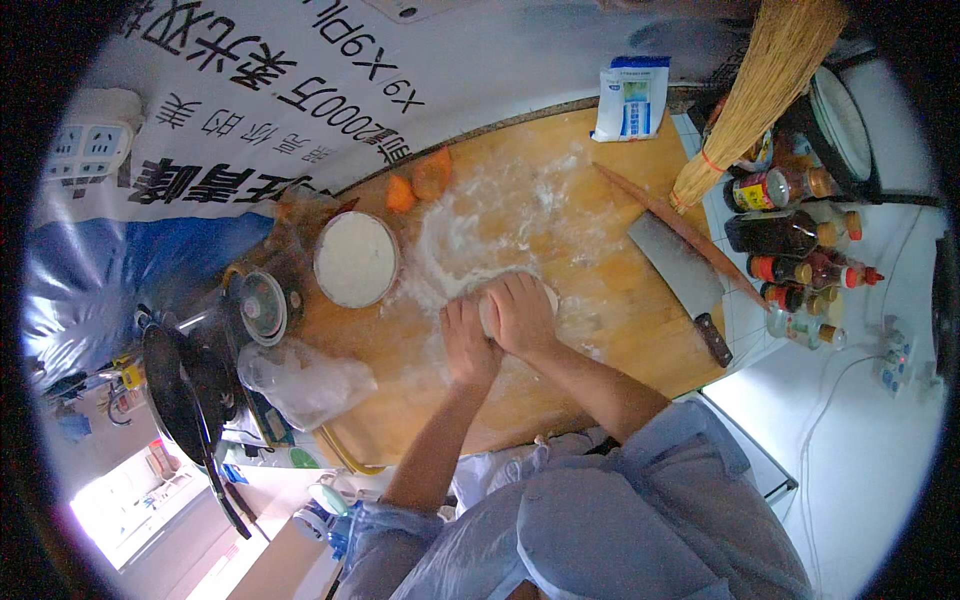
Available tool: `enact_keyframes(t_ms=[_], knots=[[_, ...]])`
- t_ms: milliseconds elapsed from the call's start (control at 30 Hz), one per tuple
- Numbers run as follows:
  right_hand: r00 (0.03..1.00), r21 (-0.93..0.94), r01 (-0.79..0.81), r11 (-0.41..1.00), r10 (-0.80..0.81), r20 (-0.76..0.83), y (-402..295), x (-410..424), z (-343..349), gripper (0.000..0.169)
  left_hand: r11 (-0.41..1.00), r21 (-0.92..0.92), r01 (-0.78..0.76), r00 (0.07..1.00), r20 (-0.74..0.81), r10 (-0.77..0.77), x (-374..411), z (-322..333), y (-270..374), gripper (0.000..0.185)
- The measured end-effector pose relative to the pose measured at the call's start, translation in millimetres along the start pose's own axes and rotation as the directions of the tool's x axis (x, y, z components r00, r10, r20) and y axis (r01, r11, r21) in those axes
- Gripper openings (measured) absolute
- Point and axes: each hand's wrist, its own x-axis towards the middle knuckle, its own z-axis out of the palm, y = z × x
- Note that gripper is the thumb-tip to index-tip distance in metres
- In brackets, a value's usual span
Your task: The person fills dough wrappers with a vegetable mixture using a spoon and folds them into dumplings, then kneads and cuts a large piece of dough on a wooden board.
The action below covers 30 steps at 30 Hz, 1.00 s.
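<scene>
A piece of pale dough (553,297) lies on the floured wooden board (600,330), mostly covered by both hands. My left hand (471,341) presses at its left side with the fingers pointing away from me. Over its middle lies my right hand (519,311), fingers curled down on the dough, its edge touching the left hand. Loose white flour (457,225) is spread beyond the hands. To the left stands a round bowl of flour (356,259). How far the dough reaches beneath the palms is hidden.
A cleaver (675,262) and a tapered wooden rolling pin (675,229) lie at the right, near sauce bottles (772,232) and a straw brush (757,97). A white-and-blue packet (632,101) stands at the back. Left are a plastic bag (311,382), a lidded container (262,307) and a black wok (176,390).
</scene>
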Motion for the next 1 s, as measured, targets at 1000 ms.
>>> enact_keyframes(t_ms=[1000], knots=[[0.851, -0.059, -0.398, 0.915, 0.393, 0.348, -3.2, 16.9, -22.2, 0.017, 0.977, 0.208, 0.044, 0.963, 0.25, -0.097, 14.9, -29.9, 27.4, 0.067]])
